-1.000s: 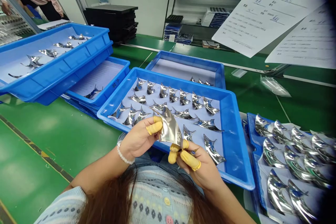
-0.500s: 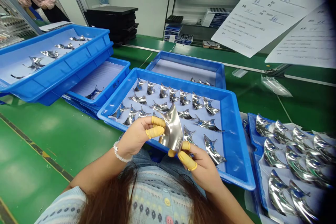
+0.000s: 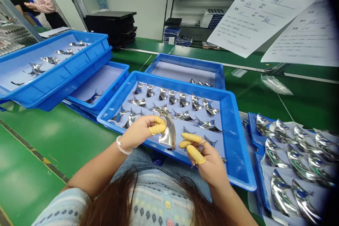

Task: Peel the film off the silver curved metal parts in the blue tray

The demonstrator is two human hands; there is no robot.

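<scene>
Open on the left, crowded on the right
We had bare desk (image 3: 29, 141) left of the middle tray (image 3: 233, 137), whose rows of metal pieces (image 3: 209, 125) left narrow gaps; hanging sheets (image 3: 235, 17) obstructed the upper right.

Bright, even light fills the room, leaving white glints on the polished metal pieces (image 3: 184, 115) and pale reflections across the green floor (image 3: 34, 155). Toward the edges the view bends, and black swallows the right corners; the hanging sheets' (image 3: 233, 14) small print is too soft to read.
</scene>
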